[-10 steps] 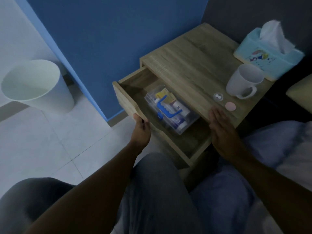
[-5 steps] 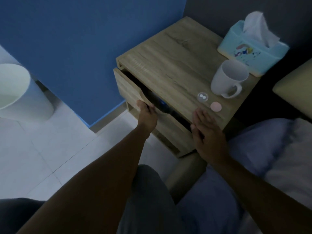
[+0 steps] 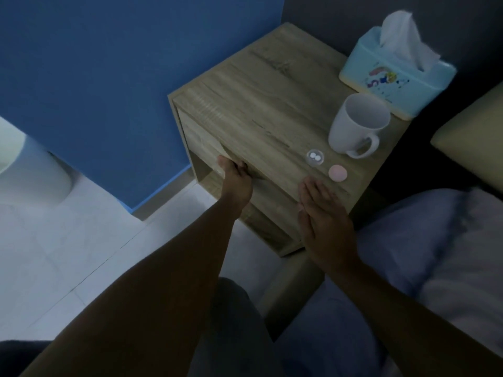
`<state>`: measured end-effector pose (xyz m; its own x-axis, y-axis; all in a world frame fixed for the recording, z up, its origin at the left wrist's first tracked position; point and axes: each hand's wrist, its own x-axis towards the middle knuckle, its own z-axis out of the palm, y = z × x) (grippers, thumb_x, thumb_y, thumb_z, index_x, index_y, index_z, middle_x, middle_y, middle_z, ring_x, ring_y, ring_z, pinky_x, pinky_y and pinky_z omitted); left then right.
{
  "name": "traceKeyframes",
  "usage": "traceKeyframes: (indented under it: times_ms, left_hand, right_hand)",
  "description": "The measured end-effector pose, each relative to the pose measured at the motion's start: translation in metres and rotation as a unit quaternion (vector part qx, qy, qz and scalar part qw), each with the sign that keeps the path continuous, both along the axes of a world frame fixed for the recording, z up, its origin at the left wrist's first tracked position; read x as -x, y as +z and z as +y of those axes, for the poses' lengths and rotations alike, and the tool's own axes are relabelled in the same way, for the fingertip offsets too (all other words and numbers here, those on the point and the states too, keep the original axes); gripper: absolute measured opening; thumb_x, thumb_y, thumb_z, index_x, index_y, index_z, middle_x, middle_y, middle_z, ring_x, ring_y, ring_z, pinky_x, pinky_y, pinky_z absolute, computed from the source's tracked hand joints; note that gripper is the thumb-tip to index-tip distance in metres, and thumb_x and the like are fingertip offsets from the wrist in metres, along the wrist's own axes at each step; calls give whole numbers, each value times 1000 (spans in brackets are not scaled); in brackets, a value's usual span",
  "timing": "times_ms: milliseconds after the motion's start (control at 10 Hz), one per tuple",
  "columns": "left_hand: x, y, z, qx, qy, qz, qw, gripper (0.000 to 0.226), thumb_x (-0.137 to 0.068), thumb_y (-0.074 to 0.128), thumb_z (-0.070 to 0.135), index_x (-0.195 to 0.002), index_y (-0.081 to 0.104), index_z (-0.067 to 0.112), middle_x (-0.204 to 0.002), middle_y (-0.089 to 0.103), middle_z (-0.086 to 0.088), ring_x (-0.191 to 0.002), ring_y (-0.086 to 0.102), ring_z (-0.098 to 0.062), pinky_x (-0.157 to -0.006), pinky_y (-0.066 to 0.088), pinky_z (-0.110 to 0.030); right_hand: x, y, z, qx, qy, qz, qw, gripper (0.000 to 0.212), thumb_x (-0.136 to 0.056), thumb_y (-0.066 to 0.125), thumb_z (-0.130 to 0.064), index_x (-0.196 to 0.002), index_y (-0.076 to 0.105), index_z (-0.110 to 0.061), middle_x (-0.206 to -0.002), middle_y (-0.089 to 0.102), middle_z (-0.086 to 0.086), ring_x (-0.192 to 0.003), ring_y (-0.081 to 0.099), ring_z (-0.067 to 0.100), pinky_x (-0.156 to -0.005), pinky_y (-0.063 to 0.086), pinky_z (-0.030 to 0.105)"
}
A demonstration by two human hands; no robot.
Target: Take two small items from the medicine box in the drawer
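Note:
The wooden nightstand (image 3: pixel 261 85) stands against the blue wall, and its drawer (image 3: pixel 198 137) is pushed in flush, so the medicine box inside is hidden. My left hand (image 3: pixel 235 178) grips the drawer's front edge with curled fingers. My right hand (image 3: pixel 319 210) rests flat, fingers together, on the near edge of the top. Just beyond its fingertips lie a small clear round case holding two white pills (image 3: pixel 315 157) and a pink round disc (image 3: pixel 337 173).
A white mug (image 3: pixel 356 126) and a light blue tissue box (image 3: pixel 397 74) stand at the back right of the top. A white waste bin (image 3: pixel 24 170) sits on the tiled floor at left. Bedding (image 3: pixel 435 240) lies to the right.
My left hand has pushed the drawer from wide open to fully in, hiding the medicine box. My right hand has stayed on the top's near edge.

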<state>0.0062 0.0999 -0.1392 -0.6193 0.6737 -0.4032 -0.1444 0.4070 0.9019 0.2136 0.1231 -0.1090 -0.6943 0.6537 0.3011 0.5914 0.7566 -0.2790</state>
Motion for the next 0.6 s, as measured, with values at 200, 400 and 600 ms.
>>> traceKeyframes:
  times_ms: [200,400,600]
  left_hand:
    - [12,13,-9,16,-43,16,999,56,-102,36,24,-150,8,16,-148,35,-11,-122,39,-17,-97,33,-31]
    - [-2,45,-42,44,-86,104,990,63,-105,30,30,-155,-3,12,-156,32,-17,-140,36,-30,-97,29,-27]
    - [-2,112,-70,23,-155,209,965,68,-101,21,52,-155,14,11,-158,29,-13,-147,26,-28,-113,21,-33]
  right_hand:
    - [1,3,0,13,1,-2,1000,42,-96,54,-10,-137,56,1,-146,52,17,-139,46,29,-116,35,48]
    - [3,17,1,56,4,-29,998,41,-91,59,-3,-131,61,5,-140,57,22,-134,52,36,-116,33,44]
    - [10,68,-4,113,-6,-19,993,29,-94,56,-12,-117,72,-3,-127,68,14,-121,63,29,-101,49,37]
